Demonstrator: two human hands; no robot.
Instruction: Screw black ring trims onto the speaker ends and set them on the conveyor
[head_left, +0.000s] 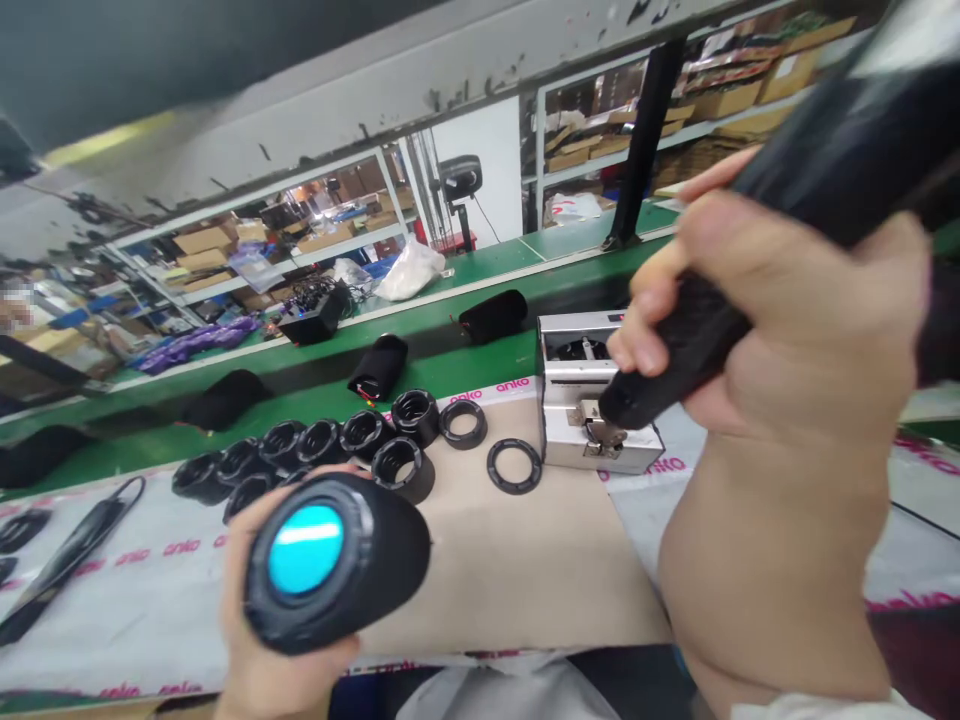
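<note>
My left hand (281,650) is wrapped round a black rounded housing (390,550), its ringed end facing up towards me with a shiny blue lens (306,548) in it. My right hand (795,300) grips a thick black electric screwdriver (705,340), held at a slant with its lower end down and to the left. That lower end is at the front of a silver screw feeder (566,440); whether it touches cannot be told. Just right of the housing lies a flat black ring (514,466) on the brown board (525,580).
Several black threaded rings (315,442) stand grouped behind my left hand. On the green conveyor belt (435,360) lie black housings (379,368), (493,316). A black cable tool (71,560) lies at left. An overhead beam (337,100) crosses above; a post (645,140) stands behind.
</note>
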